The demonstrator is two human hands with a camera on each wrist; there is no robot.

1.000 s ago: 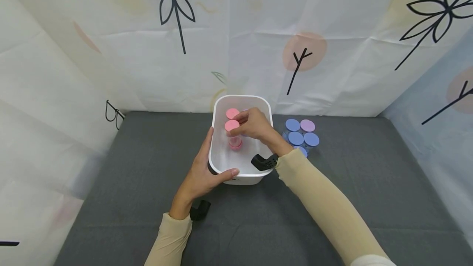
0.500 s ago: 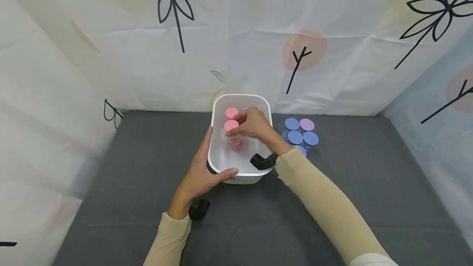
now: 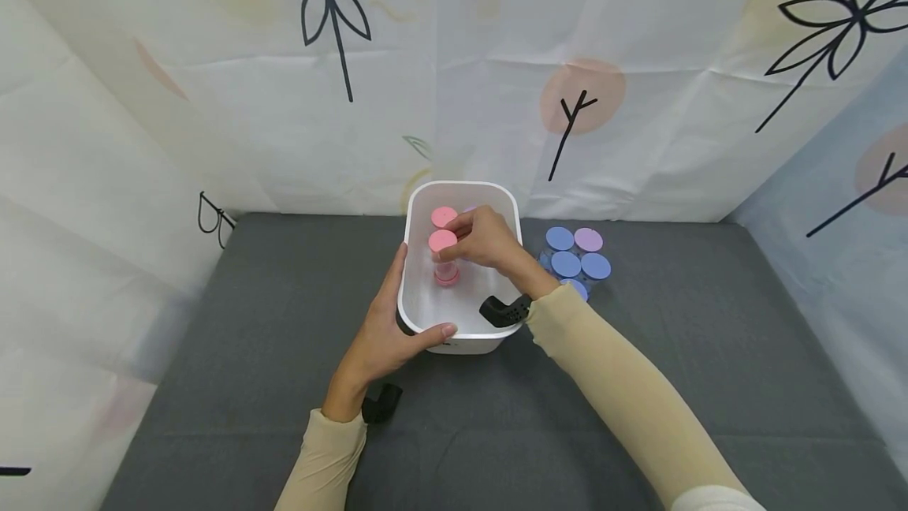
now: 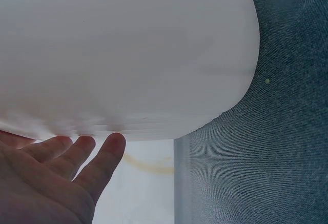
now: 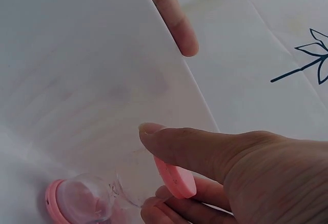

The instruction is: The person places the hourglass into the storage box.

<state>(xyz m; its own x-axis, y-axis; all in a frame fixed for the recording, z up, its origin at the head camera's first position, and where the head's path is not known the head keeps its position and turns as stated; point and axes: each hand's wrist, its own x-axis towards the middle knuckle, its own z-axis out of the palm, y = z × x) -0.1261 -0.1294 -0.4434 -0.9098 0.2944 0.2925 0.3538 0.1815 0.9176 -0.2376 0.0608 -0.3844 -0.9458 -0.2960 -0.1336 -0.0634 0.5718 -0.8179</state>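
Observation:
A white plastic bin stands on the grey mat. My left hand grips its near left corner, thumb hooked over the rim and fingers flat on the outer wall; the left hand shows at the bottom of the left wrist view. My right hand reaches inside the bin and pinches a clear jar with a pink lid. In the right wrist view the right hand holds the pink lid between thumb and fingers. A second pink-lidded jar stands behind it in the bin.
Several jars with blue and purple lids stand in a cluster just right of the bin. Printed white curtains close in the back and both sides. Black camera mounts sit on both wrists.

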